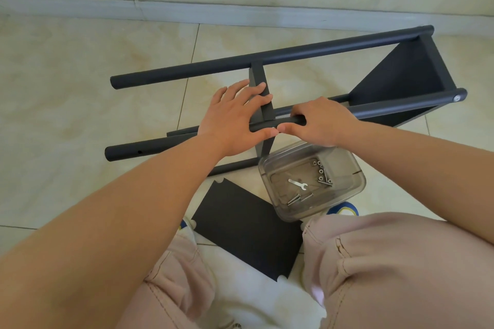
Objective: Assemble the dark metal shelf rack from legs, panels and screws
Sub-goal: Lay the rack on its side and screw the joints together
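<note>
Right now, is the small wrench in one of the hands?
No, the small wrench lies in the clear plastic box with the screws, while both hands are up on the rack's near leg.

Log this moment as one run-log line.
stage: fixing middle panel | left hand: holds panel and leg | right hand: grips leg | spare panel: floor | screws: clear tray

surface: beige tiled floor (pixel 80 104) | on it: dark rack frame (pixel 294 53) lying on its side | loose black panel (pixel 248 227) | clear plastic tub (pixel 344 168) touching panel's corner
</note>
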